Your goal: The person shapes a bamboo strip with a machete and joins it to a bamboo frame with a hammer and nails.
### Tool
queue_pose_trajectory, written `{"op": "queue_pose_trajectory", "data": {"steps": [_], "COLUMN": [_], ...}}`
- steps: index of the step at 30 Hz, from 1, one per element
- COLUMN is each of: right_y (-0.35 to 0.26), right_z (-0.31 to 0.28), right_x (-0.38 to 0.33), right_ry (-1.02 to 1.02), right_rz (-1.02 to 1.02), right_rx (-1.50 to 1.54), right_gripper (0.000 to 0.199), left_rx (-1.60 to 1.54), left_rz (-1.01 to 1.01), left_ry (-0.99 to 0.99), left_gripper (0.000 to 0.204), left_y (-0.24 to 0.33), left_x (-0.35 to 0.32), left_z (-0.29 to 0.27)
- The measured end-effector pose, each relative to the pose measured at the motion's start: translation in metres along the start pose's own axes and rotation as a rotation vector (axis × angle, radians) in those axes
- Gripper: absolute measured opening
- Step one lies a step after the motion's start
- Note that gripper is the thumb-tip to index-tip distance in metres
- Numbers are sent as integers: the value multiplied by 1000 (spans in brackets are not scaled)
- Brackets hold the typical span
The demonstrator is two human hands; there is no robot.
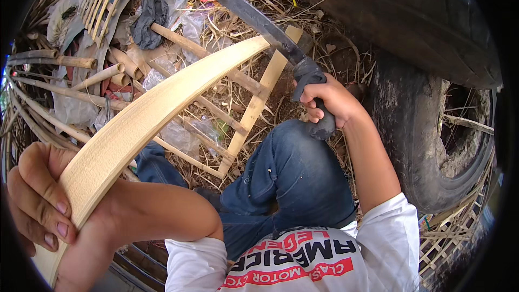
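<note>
Left hand: the left hand [40, 205] sits closest to the camera, fingers wrapped tight round the near end of a long, pale, flat split-bamboo slat [146, 113], thumb side under it, so the strip is steadied and aimed away from the body
Bamboo slat: it runs from that grasp up and to the right in a bowed line, its cut face turned upward and its far tip meeting the blade; held by one end, it likely leaves the whole length free for the edge to work along
Knee: a bent leg in blue denim jeans [292, 173] lies under and between the arms, clear of the slat
Right hand: the right hand [327, 103] is clenched round the dark wrapped handle of a long grey steel machete [259, 21], wrist cocked so the blade angles up-left across the slat's tip
Ground: a light bamboo ladder-like frame [254, 103] lies on dry straw and soil just beyond the knee
Left background: loose round bamboo poles [70, 62], crumpled clear plastic and a dark cloth are piled well apart from the hands
Right background: a big black rubber tyre [432, 119] stands beside the right arm
</note>
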State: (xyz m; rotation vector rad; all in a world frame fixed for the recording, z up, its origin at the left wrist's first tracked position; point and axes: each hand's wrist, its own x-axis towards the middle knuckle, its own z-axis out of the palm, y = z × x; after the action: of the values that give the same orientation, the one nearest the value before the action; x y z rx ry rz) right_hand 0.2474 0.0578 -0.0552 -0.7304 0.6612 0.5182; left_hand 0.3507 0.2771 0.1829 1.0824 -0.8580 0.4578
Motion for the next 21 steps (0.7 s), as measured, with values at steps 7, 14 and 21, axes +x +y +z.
{"op": "queue_pose_trajectory", "data": {"steps": [7,14,21], "right_y": [0,21,14], "right_z": [48,-12,-15], "right_x": [-41,25,10], "right_ry": [260,420,-57], "right_rz": [-701,-372,9], "right_rx": [-854,-948,-65], "right_gripper": [31,18,8], "left_rx": [-74,-58,-145], "left_rz": [-96,-59,-87], "left_ry": [31,-68,-36], "left_gripper": [60,71,69], "left_y": [2,-2,-8], "left_x": [-5,-11,-15], "left_z": [-7,-16,-6]}}
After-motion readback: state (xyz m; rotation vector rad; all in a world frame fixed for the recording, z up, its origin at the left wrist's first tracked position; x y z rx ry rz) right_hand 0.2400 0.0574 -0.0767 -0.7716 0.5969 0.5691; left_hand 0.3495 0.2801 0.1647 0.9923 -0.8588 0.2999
